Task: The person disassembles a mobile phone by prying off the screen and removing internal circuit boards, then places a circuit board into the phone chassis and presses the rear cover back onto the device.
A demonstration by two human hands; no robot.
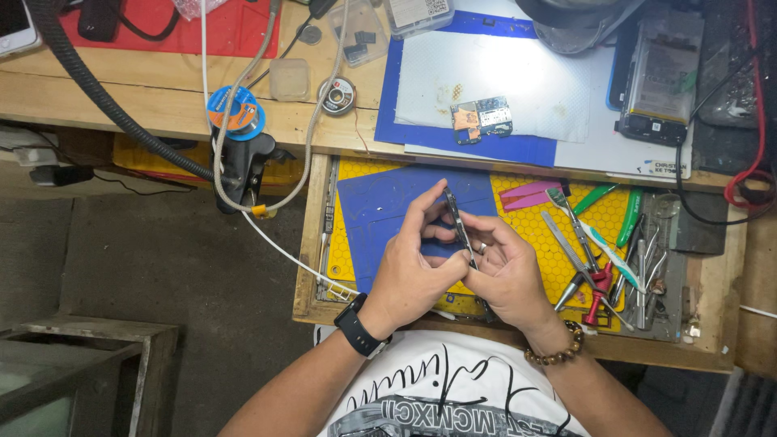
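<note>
Two hands — left hand (409, 271), right hand (503, 271) — both pinching thin dark phone part (457, 226) edge-on above blue mat (380, 210).

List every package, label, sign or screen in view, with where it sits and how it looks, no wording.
Clear plastic box: top centre of the bench, white label with a square code.
Opened phone: upper right, dark frame, grey battery bearing a label.
Phone: top left corner, white edge, screen mostly cut off.
Solder spool: bench edge left, round blue and orange label.
White sheet: under the opened phone, small dark print at its lower corner.
</note>
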